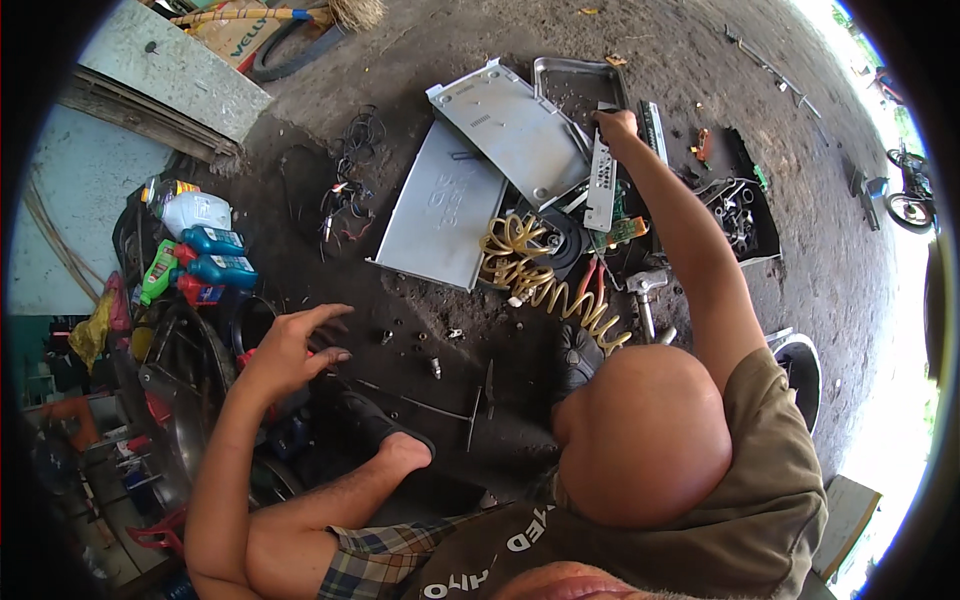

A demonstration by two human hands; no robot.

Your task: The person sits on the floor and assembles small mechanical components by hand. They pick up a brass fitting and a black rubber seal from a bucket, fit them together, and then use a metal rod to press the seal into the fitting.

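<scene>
My right hand (617,130) reaches out at the far side, fingers closed around the top of a narrow silver metal panel (600,190) with small cut-outs. The panel stands against a pile of dismantled electronics parts. Two large grey metal covers (520,130) lie overlapped left of it. Below the pile, a coiled yellow air hose (540,285) runs toward my foot. My left hand (295,345) hangs over the ground at the left, thumb and fingers apart, holding nothing. A few small metal fittings (435,368) lie to its right, beside a thin T-shaped tool (470,420).
A shallow metal tray (580,75) sits behind the covers. On the right are a black bin of metal parts (745,220) and a silver air tool (648,290). Tangled cables (345,200) and several bottles (215,255) lie left. A motorcycle (910,190) stands far right.
</scene>
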